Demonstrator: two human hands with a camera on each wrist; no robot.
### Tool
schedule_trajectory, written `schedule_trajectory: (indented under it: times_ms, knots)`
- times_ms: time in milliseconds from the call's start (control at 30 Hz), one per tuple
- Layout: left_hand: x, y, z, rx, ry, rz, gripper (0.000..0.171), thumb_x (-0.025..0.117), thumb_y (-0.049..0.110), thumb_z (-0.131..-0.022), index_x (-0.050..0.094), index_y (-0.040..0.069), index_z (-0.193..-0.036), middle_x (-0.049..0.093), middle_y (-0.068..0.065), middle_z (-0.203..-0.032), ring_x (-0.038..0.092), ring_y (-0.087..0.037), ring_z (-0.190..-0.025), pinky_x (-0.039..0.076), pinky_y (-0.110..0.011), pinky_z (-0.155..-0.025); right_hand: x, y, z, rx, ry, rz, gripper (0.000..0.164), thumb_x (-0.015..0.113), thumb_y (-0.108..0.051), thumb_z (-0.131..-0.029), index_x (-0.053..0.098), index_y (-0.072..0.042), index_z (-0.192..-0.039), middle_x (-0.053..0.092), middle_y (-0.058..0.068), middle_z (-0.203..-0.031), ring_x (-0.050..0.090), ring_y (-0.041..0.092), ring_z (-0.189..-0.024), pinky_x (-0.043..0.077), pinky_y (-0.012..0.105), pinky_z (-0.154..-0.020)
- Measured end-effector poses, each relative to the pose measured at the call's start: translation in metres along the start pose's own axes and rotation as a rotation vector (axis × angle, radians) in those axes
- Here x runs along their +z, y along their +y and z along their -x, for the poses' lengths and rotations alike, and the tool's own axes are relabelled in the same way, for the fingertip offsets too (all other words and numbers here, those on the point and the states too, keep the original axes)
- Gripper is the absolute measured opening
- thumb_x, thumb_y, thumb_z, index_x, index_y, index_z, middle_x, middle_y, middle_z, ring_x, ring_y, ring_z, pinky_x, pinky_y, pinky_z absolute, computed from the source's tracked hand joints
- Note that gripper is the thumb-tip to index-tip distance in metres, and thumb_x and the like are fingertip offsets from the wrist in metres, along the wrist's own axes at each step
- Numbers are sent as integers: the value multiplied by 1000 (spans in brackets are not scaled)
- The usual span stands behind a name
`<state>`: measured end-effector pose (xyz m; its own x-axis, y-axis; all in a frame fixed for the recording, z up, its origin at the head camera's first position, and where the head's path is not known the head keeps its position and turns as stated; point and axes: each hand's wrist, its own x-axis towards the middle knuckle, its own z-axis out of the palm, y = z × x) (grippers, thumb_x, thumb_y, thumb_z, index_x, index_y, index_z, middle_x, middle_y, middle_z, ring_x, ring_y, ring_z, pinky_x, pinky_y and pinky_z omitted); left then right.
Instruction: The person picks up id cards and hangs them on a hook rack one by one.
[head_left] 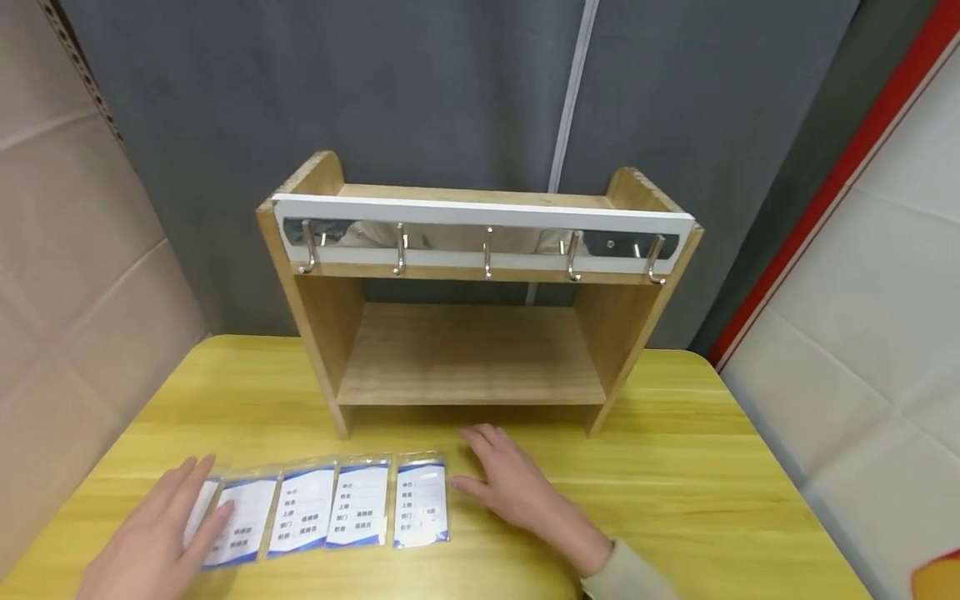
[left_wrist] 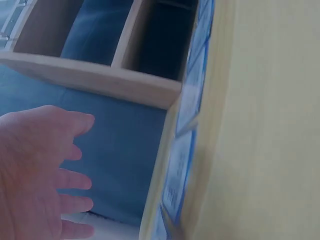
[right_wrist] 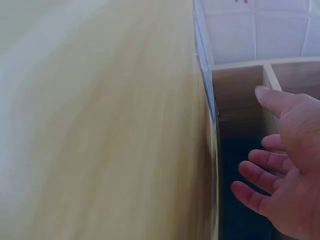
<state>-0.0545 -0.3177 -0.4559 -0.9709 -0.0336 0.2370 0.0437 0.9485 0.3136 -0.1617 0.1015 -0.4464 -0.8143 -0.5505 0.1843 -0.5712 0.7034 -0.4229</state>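
Several name badges in clear plastic sleeves, white with blue edges and printed text, lie in a row on the table in the head view. My left hand (head_left: 157,533) is over the left end of the row, partly hiding the leftmost badge (head_left: 199,510) and the badge beside it (head_left: 243,508). Its fingers are extended and hold nothing, as the left wrist view also shows. Just right of the rightmost badge (head_left: 422,500), my right hand (head_left: 510,483) is low over the table, fingers loosely spread and holding nothing. Between lie two more badges, one (head_left: 303,504) beside the other (head_left: 360,502).
A wooden shelf rack (head_left: 472,354) stands on the yellow wood-grain table (head_left: 675,500) behind the badges. Across its upper front runs a white-edged strip (head_left: 450,237) with several metal hooks (head_left: 488,254). A grey curtain (head_left: 337,92) hangs behind, with pale walls on both sides.
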Motion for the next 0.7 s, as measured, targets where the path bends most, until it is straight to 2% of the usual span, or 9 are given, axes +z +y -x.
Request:
schedule_trajectory:
  times_ms: [133, 267, 333, 567, 700]
  knots:
    - [-2, 16, -6, 61, 26, 47, 76, 62, 34, -104, 24, 3, -161, 34, -35, -153, 34, -58, -136, 27, -79, -105, 6, -4, -8, 44, -62, -28, 73, 73, -49, -93, 50, -8, -149, 54, 10, -146, 51, 31, -135, 37, 51, -118]
    - [-7, 37, -15, 78, 50, 78, 77, 63, 35, -103, 24, 8, -163, 35, -31, -156, 38, -56, -135, 35, -81, -93, 12, -8, -14, 65, -121, -26, 78, 76, -52, -90, 50, -8, -149, 54, 10, -146, 51, 31, -135, 43, 49, -114]
    - [-10, 46, -22, 86, 61, 98, 77, 63, 36, -103, 22, 10, -164, 35, -30, -157, 40, -57, -133, 37, -82, -91, 15, -10, -16, 66, -138, -14, 80, 77, -53, -88, 51, -9, -149, 55, 9, -146, 52, 30, -134, 44, 48, -113]
    - [-9, 66, -51, 98, 97, 233, 80, 64, 34, -103, 18, 13, -165, 35, -31, -157, 42, -61, -130, 37, -79, -97, 19, -16, -20, 23, -152, 28, 79, 79, -53, -86, 54, -8, -146, 57, 7, -143, 53, 27, -132, 44, 45, -114]
    - [-5, 75, -65, 120, 128, 311, 81, 67, 27, -102, 19, 13, -165, 41, -33, -153, 49, -58, -125, 44, -73, -97, 22, -20, -21, 7, -171, 70, 81, 81, -55, -82, 57, -8, -143, 58, 6, -141, 53, 27, -130, 45, 50, -112]
